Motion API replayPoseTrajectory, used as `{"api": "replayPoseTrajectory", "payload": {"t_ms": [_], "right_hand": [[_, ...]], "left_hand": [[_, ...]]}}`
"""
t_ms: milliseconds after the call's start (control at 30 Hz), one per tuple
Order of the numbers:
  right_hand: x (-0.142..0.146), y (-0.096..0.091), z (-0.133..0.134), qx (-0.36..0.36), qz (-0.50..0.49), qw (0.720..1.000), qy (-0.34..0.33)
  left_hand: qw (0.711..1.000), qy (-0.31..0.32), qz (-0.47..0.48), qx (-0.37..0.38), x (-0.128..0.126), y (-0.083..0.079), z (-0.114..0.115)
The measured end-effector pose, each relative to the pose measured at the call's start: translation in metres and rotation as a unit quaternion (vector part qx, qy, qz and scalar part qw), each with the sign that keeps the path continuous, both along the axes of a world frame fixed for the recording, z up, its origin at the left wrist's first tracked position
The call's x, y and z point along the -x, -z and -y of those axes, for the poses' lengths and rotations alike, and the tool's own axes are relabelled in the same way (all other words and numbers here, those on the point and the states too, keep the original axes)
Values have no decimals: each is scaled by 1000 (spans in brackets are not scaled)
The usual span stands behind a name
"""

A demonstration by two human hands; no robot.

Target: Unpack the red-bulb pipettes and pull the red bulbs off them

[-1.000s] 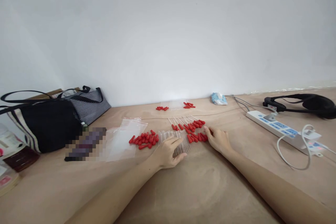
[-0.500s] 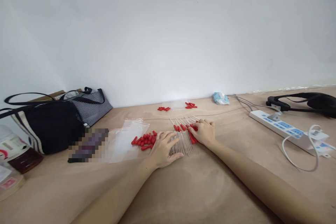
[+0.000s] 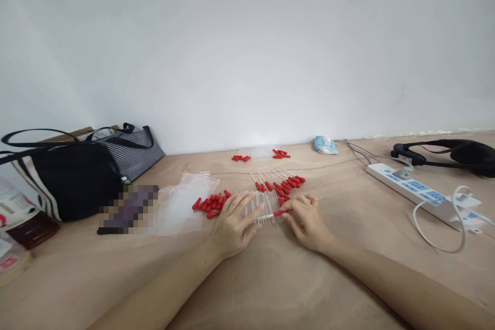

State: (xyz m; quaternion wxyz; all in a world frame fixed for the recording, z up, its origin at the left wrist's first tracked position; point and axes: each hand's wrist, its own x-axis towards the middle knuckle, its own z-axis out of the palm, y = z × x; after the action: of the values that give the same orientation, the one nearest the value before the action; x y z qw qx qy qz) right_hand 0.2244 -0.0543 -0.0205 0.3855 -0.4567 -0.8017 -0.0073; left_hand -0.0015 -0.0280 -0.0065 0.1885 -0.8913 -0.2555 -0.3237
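Note:
My right hand [image 3: 308,220] pinches a red rubber bulb [image 3: 279,212] between thumb and fingertips. A clear glass dropper tube [image 3: 265,217] runs leftward from that bulb, its far end between the thumb and fingers of my left hand [image 3: 235,223]. Bulb and tube meet end to end. Behind them lies a row of bare glass tubes [image 3: 266,200], partly covered by my left fingers. Loose red bulbs [image 3: 212,203] are piled left of my left hand. Beyond the row, droppers with red bulbs fitted [image 3: 288,183] lie side by side, tips pointing to the wall.
Clear zip bags [image 3: 184,206] lie at the left, near a blurred-out dark object [image 3: 129,210], a black bag [image 3: 81,185] and bottles. Further back are more red bulbs [image 3: 240,158] and tubes. A tissue pack [image 3: 325,145], power strip [image 3: 410,183] and black headset [image 3: 444,152] stand right.
My right hand has drawn back toward me from the fitted droppers and now holds a red bulb at a tube's end. My left hand has shifted slightly left, its thumb and fingers closer together.

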Motion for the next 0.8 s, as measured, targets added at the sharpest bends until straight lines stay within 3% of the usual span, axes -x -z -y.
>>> {"api": "replayPoseTrajectory", "payload": {"t_ms": [167, 400, 700, 800], "right_hand": [[14, -1, 10, 21, 24, 998, -48], [20, 3, 3, -85, 63, 993, -52], [15, -1, 7, -50, 68, 993, -86], [6, 1, 7, -55, 64, 994, -63]], "left_hand": [[999, 48, -3, 3, -3, 5, 4], [997, 62, -20, 50, -1, 4, 4], [990, 74, -13, 116, 1, 4, 8], [990, 68, 22, 118, 6, 5, 6]]}}
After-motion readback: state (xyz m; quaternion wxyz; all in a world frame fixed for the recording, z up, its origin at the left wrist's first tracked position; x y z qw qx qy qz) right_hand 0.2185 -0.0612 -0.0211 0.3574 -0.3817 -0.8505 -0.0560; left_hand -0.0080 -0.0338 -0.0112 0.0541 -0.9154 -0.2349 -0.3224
